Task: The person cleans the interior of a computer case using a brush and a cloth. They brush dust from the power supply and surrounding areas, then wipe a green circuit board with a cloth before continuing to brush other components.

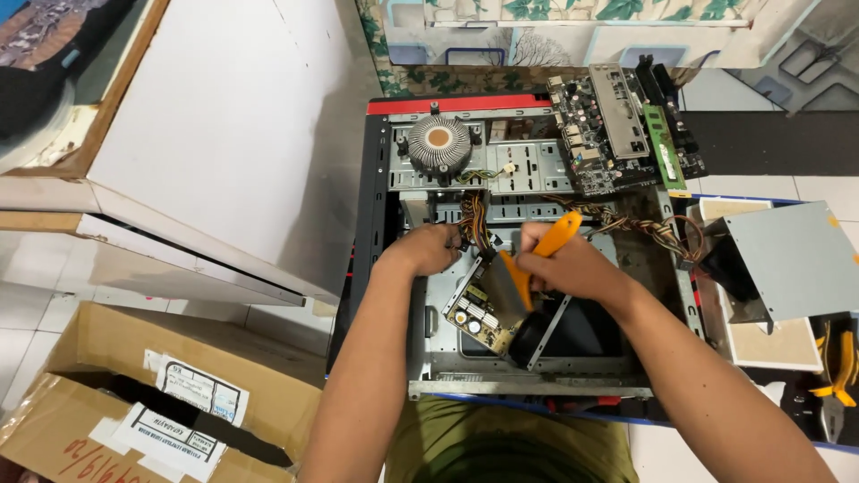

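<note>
White floor tiles carry an open grey metal computer case [528, 380] holding a round finned cooler [438, 143] and a small green circuit board [474, 313]. Left hand [428, 249] clutches coloured wires [474, 224]; right hand [559, 266] grips an orange-handled screwdriver [555, 240] over that board.

bright, even light; sharp focus

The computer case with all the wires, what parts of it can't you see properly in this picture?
Head view:
- Left hand: its fingertips are buried in the wire bundle, so its grip is unclear.
- Orange tool: its tip is hidden behind the right hand.
- Small circuit board: the parts on it are too small to tell.
- Computer case: its near end is hidden by both forearms.
- Pliers: cut off by the right edge.
</note>
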